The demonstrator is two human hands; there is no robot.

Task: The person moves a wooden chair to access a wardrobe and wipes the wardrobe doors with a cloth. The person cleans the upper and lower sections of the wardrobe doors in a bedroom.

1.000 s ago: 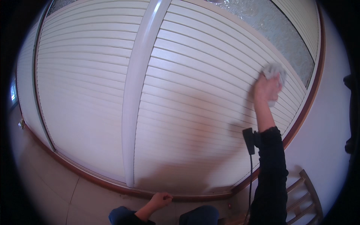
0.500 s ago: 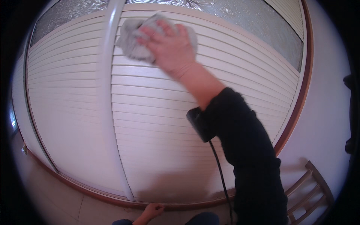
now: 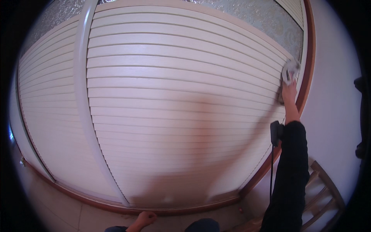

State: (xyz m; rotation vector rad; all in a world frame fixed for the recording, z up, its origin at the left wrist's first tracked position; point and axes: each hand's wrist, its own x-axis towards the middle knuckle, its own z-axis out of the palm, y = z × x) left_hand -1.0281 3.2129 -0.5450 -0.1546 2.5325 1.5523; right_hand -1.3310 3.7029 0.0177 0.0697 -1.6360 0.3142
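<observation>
My right hand (image 3: 289, 92) is stretched out to the right side of a cream slatted door panel (image 3: 174, 81). It is closed on a crumpled grey cloth (image 3: 290, 71), pressed against the ends of the slats near the panel's upper right edge. Motion blurs the cloth a little. A small black box (image 3: 274, 133) with a cable sits at that wrist, by the black sleeve. Low in the picture, my left hand (image 3: 147, 218) rests by my knees with its fingers curled in, and nothing shows in it.
A brown wooden frame (image 3: 307, 77) borders the panel on the right, with a pale wall beyond. Patterned glass (image 3: 255, 19) lies above the slats. A pale upright rail (image 3: 83, 77) divides two panels. A wooden chair (image 3: 328, 185) stands at the lower right, beside my right arm.
My right hand has carried the cloth from the panel's upper left across to its right edge. The view has shifted slightly right. My left hand stays low, fingers still curled.
</observation>
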